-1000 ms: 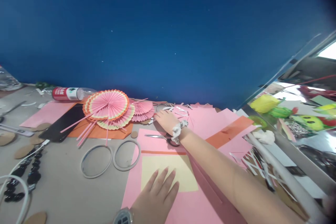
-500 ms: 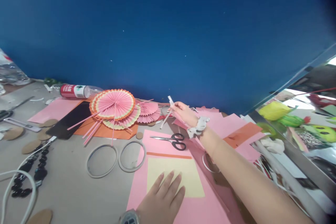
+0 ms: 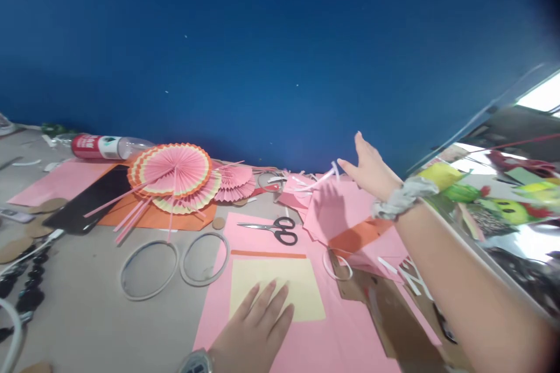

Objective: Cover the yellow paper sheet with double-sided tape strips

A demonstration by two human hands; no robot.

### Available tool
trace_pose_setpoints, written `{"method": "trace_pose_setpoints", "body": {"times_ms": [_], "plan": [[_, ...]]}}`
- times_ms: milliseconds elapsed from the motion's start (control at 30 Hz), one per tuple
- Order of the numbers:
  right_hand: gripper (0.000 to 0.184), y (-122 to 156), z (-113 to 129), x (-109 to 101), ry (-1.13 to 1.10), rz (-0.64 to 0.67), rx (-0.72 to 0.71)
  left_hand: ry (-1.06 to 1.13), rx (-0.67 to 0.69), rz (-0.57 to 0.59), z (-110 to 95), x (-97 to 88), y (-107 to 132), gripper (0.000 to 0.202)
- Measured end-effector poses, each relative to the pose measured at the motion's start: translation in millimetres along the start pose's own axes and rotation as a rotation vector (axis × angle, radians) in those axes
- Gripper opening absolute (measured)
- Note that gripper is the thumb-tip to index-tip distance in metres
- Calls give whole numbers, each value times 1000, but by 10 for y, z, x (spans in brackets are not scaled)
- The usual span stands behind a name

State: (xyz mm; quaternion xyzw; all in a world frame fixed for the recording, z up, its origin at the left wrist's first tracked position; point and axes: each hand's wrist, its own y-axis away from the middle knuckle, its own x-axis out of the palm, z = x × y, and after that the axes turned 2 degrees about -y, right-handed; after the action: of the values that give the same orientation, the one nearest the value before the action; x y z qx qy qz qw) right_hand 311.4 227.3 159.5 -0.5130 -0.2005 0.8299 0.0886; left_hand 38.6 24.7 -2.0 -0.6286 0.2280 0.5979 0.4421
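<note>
My left hand [image 3: 254, 326] lies flat with fingers stretched on a pale yellow sheet [image 3: 301, 291], which rests on a large pink sheet [image 3: 341, 338]. A watch is on that wrist. My right hand [image 3: 370, 166] is raised above the table near the blue wall, fingers stretched apart, with a grey scrunchie on the wrist. A thin white paper strip [image 3: 324, 178] hangs by its thumb. Under this hand, loose pink sheets [image 3: 332, 210] stand lifted off brown cardboard [image 3: 389, 315]. Black-handled scissors [image 3: 280, 228] lie between my hands.
Pink and yellow pleated paper fans [image 3: 175, 170] sit on orange paper at the back left, near a lying bottle [image 3: 100, 145] and a black slab [image 3: 87, 204]. Two grey rings [image 3: 149, 268] lie left of the pink sheet. Bright toys [image 3: 503, 204] crowd the right.
My right hand rose from the table, pinched a white strip, then swung up and right with fingers spread. The pink sheets lifted, baring cardboard. My left hand stayed put.
</note>
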Motion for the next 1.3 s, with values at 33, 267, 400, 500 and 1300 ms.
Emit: {"method": "trace_pose_setpoints", "body": {"times_ms": [33,267,400,500,1300], "plan": [[51,114,47,-67,56,39,-33,2,-5,8,-3,6,7,45],[16,1506,277,47,261,500,-145,-34,-10,-3,-25,46,39,48],[10,1993,177,142,347,491,-130,-49,-16,-21,-12,30,16,45],[18,2013,33,1,326,400,-82,-71,-11,-42,-12,20,1,42],[29,1756,868,598,120,330,-566,183,-722,-19,1430,-491,238,19]]}}
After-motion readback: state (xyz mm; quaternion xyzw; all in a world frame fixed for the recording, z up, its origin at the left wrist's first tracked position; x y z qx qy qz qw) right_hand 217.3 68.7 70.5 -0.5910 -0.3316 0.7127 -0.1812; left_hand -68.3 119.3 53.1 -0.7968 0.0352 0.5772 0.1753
